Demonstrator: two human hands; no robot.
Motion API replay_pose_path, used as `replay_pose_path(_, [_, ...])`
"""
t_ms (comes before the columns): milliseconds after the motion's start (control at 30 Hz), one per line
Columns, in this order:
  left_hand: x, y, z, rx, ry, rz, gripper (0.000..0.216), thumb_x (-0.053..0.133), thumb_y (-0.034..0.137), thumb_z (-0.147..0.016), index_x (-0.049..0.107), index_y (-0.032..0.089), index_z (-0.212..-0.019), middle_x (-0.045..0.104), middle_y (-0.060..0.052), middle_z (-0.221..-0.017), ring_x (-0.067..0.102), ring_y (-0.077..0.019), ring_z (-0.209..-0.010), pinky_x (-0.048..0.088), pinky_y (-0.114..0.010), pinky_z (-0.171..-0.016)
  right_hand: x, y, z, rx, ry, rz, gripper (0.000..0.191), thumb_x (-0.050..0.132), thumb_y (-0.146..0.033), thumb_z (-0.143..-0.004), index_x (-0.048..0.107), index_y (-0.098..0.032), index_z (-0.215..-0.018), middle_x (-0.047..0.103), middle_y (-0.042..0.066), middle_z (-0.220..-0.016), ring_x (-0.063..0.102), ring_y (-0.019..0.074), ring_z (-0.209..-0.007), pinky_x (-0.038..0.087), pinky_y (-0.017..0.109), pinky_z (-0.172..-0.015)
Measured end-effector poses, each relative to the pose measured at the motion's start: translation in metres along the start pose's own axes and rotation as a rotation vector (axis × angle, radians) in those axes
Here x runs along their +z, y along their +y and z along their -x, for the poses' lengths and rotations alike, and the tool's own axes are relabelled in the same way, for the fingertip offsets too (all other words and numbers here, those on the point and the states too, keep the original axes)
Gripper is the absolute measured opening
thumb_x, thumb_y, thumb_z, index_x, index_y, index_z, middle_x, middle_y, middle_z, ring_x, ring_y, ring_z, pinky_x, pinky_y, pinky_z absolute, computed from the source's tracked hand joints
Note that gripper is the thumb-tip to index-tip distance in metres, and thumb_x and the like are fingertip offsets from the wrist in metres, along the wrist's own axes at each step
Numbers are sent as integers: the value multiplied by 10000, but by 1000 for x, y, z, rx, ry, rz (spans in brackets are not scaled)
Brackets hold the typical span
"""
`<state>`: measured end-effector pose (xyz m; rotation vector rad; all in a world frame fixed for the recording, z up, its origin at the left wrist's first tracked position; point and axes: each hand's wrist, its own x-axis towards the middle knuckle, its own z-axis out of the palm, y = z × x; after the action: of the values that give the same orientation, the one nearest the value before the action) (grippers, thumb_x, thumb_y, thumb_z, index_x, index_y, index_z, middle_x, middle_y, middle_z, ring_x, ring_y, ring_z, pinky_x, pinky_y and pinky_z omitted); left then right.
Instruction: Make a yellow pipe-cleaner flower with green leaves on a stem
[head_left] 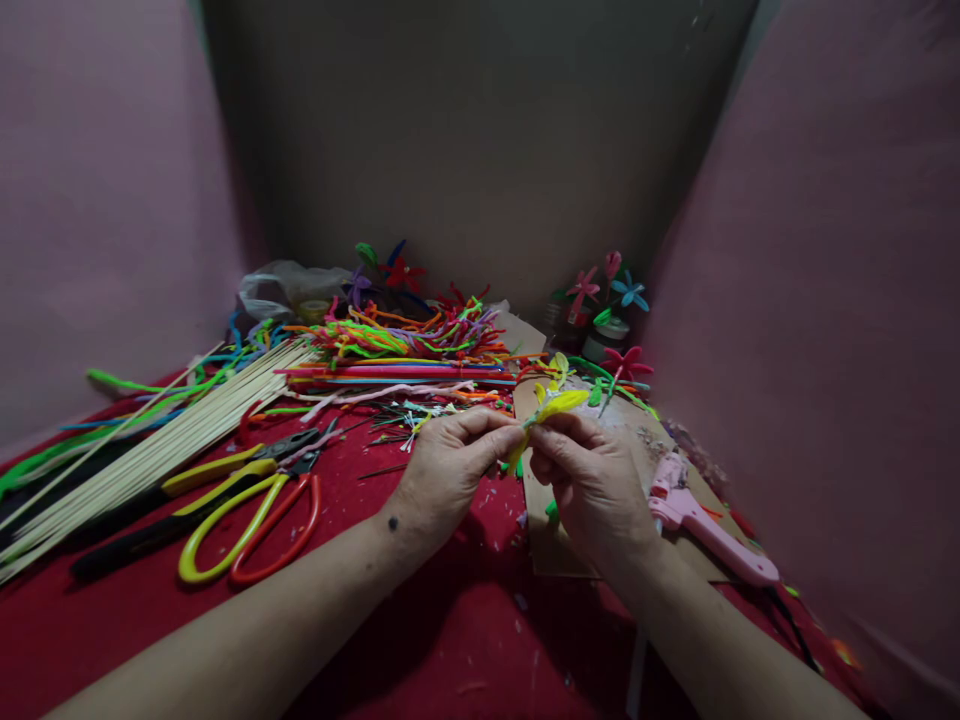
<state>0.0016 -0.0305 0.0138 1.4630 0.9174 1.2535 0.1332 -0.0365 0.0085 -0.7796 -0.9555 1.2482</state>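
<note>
A yellow pipe-cleaner flower point(564, 402) is held between my two hands over the middle of the work surface. My left hand point(459, 452) pinches its base between thumb and forefinger. From the other side, my right hand point(589, 470) pinches the lower part of the yellow petals. A small pale tuft shows among the petals, and the fingers hide the base. Beneath my right hand lies a piece of cardboard point(559, 545). A yellow looped piece point(559, 366) sits just beyond the flower.
Left are bamboo sticks point(187, 430), pliers point(225, 470) and scissors point(289, 530). Colourful pipe cleaners point(405, 335) pile up behind. A pink glue gun point(701, 520) rests right. Finished flowers point(630, 290) stand at the back. Pink panels point(840, 300) flank both sides of the red cloth point(435, 640).
</note>
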Motion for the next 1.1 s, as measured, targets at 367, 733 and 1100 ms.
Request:
replay_pose_path(367, [0, 2, 1, 16, -1, -33, 160, 604, 246, -748, 642, 142, -633, 574, 1, -596, 499, -112, -602, 368, -238, -582, 0, 2, 1, -4, 1, -4, 68, 741, -172, -599, 673, -173, -601, 512, -48, -511, 399, 57, -464, 287, 212, -451])
replay_pose_path(733, [-3, -2, -2, -108, -134, 218, 158, 651, 227, -711, 612, 133, -590, 543, 14, -542, 468, -82, -506, 354, -223, -525, -2, 1, -1, 19, -59, -55, 74, 746, -159, -586, 674, -172, -595, 516, -45, -554, 400, 57, -514, 316, 196, -483])
replay_pose_path(1100, [-3, -3, -1, -321, -378, 541, 151, 666, 246, -726, 661, 106, -780, 640, -55, -716, 583, -107, -650, 442, -221, -658, -6, -7, 1, 116, -175, -46, 104, 759, -222, -579, 695, -179, -649, 582, -28, -555, 460, 79, -478, 394, 223, -488])
